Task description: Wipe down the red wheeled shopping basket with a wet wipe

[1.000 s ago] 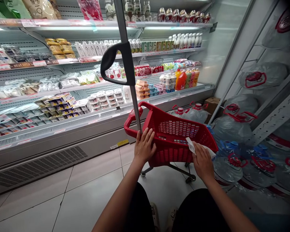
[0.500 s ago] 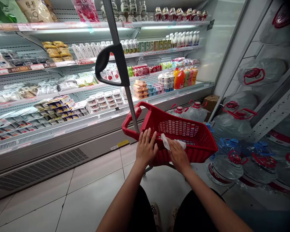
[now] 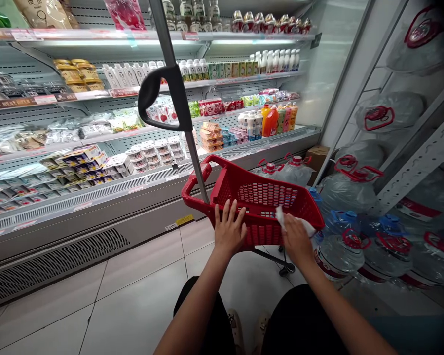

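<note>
A red plastic basket (image 3: 262, 231) on wheels stands in front of me, its inside partly in view. From its left end rises a grey pole with a black loop handle (image 3: 183, 98). My left hand (image 3: 230, 231) rests on the near rim of the basket, fingers spread, holding nothing. Farther right on the same rim, my right hand (image 3: 296, 239) presses a white cloth or tissue (image 3: 306, 227) against the edge, near the basket's right corner. Part of the white piece sticks out on both sides of the fingers.
Behind the basket runs an open refrigerated display (image 3: 140, 197) with cartons, cups and bottles. Large water bottles (image 3: 340, 254) stand on the floor and on a rack to the right. A cardboard box (image 3: 317, 159) sits behind them. My knees and shoes are below.
My right hand has slid right along the rim with the white cloth. My left hand has shifted slightly right on the rim, fingers wider apart. The view has shifted slightly.
</note>
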`<state>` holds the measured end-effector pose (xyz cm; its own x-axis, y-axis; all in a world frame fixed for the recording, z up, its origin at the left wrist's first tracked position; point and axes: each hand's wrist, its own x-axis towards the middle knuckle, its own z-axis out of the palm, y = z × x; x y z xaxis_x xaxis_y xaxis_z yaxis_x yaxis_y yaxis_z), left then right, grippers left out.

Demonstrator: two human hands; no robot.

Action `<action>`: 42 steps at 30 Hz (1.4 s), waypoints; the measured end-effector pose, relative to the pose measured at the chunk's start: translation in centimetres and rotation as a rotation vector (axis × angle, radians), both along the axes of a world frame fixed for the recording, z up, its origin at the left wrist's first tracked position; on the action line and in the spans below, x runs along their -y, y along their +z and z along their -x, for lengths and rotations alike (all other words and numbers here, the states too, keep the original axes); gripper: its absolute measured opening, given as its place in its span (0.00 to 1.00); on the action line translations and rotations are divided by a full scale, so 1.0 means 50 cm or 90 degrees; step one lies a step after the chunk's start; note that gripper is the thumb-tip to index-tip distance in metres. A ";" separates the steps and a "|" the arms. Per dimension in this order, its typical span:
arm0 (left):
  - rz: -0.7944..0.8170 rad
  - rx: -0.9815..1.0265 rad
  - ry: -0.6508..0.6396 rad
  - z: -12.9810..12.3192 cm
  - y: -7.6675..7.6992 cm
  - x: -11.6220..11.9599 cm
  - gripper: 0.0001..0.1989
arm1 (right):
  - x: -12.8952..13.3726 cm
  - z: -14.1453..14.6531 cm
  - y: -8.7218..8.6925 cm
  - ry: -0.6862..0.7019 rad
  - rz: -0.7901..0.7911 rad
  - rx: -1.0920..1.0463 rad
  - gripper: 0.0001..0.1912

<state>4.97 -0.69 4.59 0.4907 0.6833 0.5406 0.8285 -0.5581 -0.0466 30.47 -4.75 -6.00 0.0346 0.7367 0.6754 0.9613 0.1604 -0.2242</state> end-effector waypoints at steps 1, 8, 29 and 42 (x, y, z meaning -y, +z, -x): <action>0.003 -0.009 -0.002 -0.009 -0.006 0.005 0.29 | -0.014 0.047 0.017 0.043 0.013 0.009 0.30; -0.003 -0.048 -0.004 0.008 -0.021 -0.005 0.32 | -0.051 0.156 0.060 0.155 0.004 0.030 0.30; 0.121 0.051 -0.005 -0.050 -0.078 -0.005 0.31 | 0.089 0.047 0.025 0.096 0.043 0.073 0.34; 0.191 0.012 0.081 -0.010 -0.073 -0.019 0.31 | 0.133 0.124 0.007 0.274 0.043 0.151 0.40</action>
